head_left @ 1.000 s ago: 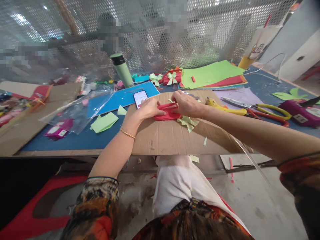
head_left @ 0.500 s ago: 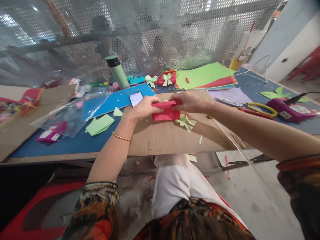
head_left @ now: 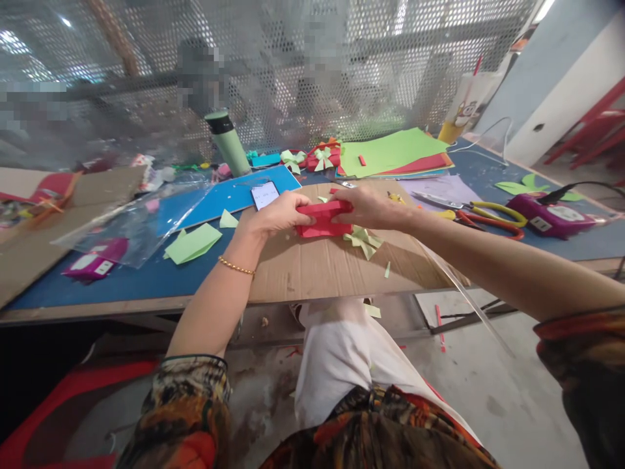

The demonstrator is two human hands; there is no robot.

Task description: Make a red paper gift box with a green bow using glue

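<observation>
Red paper (head_left: 325, 228), one folded piece, sits between two bare hands above one brown cardboard sheet (head_left: 293, 273) (whether it touches the cardboard, I cannot tell). The left hand (head_left: 283, 212) has thumb and fingers pinched on one end; the right hand (head_left: 372, 205) grips the other end likewise, neither spread wide. One pale-green bow (head_left: 364, 242) lies on the cardboard, just beside the right hand. Two more bows (head_left: 291, 160) sit at the back of the blue table (head_left: 146, 280). One phone (head_left: 265, 194) lies near the left hand, with one flask (head_left: 228, 143) standing behind it. Two purple devices (head_left: 554, 215) lie well apart, one on each side; near the right one is one pair of scissors (head_left: 454, 204).
</observation>
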